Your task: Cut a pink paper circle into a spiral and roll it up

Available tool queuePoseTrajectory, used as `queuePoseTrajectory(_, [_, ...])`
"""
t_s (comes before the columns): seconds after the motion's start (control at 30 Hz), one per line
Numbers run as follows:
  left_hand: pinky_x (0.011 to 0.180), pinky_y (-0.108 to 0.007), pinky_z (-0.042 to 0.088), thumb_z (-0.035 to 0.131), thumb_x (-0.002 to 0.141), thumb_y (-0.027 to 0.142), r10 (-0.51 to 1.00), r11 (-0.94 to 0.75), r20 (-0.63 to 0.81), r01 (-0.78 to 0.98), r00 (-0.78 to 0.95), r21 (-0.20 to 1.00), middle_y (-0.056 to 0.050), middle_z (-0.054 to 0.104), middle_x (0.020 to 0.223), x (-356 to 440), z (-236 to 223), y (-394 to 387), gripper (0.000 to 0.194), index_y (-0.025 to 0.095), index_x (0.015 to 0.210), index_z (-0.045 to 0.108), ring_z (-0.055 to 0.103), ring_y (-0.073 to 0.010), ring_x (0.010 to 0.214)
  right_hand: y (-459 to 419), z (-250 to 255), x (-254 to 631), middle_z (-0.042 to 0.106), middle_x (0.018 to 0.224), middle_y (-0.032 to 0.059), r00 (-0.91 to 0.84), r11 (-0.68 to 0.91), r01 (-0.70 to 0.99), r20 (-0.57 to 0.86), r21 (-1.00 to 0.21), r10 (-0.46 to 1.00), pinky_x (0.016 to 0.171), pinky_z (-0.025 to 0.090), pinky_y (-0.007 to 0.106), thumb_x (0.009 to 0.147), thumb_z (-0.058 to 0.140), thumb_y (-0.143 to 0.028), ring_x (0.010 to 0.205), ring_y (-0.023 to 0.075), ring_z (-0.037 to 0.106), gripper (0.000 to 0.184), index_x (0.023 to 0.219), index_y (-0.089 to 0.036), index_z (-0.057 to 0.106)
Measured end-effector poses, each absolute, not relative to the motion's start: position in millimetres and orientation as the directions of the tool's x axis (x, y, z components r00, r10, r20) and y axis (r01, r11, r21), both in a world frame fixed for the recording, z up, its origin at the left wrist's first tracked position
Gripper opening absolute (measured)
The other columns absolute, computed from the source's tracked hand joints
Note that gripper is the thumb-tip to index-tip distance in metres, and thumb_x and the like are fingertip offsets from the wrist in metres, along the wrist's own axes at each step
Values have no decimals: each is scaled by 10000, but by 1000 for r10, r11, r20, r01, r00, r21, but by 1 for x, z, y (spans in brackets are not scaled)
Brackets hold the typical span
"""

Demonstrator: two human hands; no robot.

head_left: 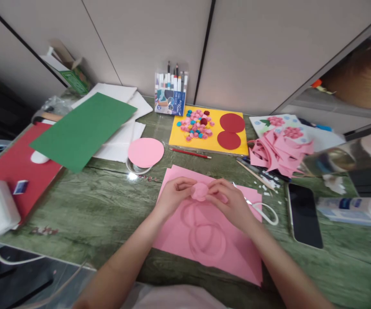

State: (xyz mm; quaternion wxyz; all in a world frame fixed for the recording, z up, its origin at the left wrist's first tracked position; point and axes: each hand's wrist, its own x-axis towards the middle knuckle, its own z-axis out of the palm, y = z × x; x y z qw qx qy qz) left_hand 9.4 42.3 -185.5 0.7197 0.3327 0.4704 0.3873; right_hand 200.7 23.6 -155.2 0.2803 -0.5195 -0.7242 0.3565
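Observation:
My left hand and my right hand meet over a pink paper sheet on the green table. Between their fingertips they pinch a small rolled pink paper piece, both hands closed on it. A spiral-cut pink strip lies on the sheet below my hands. White-handled scissors lie just right of my right hand.
A pink paper circle, a green sheet, a red sheet, a yellow sheet with small rolled pieces and two red circles, a marker box, pink scraps, a phone, a glue tube.

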Motion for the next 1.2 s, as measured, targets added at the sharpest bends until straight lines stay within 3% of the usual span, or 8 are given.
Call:
queuePoseTrajectory(0.27, [697,-268,491,666,728,290,844,490,-457,-56,281,870,-88,705,936,12,-170,41,233,140,903,701,639,-175,814,25,-158,196,610,729,4,-202,33,549,-94,-835,975,610,397,266,856,587,-278,673,151,548,148,734,-194,584])
queuePoseTrajectory(0.43, [887,-318,463,634,754,266,859,439,-373,-129,352,889,-115,654,1159,7,-169,40,221,141,912,726,593,-240,1078,25,-160,197,597,732,14,-172,10,502,-89,-865,981,606,398,268,865,566,-317,667,154,538,185,728,-194,583])
queuePoseTrajectory(0.63, [822,-299,475,687,672,183,815,425,-377,-11,440,905,-77,711,947,11,-161,39,262,137,930,704,641,-209,903,25,-162,197,564,720,22,-151,46,501,-35,-864,988,591,383,275,876,548,-348,655,157,517,215,722,-201,571])
queuePoseTrajectory(0.8, [819,-306,469,608,751,218,801,350,-334,64,498,934,-76,701,930,10,-160,37,192,133,898,698,628,-221,915,24,-161,198,549,696,12,-148,46,512,-35,-858,988,576,369,267,873,551,-343,633,149,502,223,703,-201,565])
queuePoseTrajectory(0.97, [1007,-338,380,480,717,53,744,318,-226,-36,629,947,-42,630,1205,-6,-164,41,449,212,1105,639,545,-217,1159,25,-161,198,536,639,-10,-109,-61,414,-116,-908,987,555,376,248,880,524,-337,588,136,496,211,725,-198,553])
queuePoseTrajectory(1.07, [1061,-355,328,465,650,-26,709,221,-195,49,678,974,-36,550,1324,-10,-162,44,643,246,1225,564,470,-216,1255,27,-163,199,523,607,-20,-73,-113,341,-146,-933,987,532,377,238,875,521,-342,559,128,488,223,706,-197,532])
queuePoseTrajectory(1.2, [1006,-353,390,635,697,99,702,137,-191,133,687,982,-73,564,1308,-4,-154,42,594,238,1266,538,516,-247,1203,28,-164,198,534,612,-14,-64,-133,285,-157,-949,985,541,399,238,875,515,-346,570,131,503,230,696,-202,521])
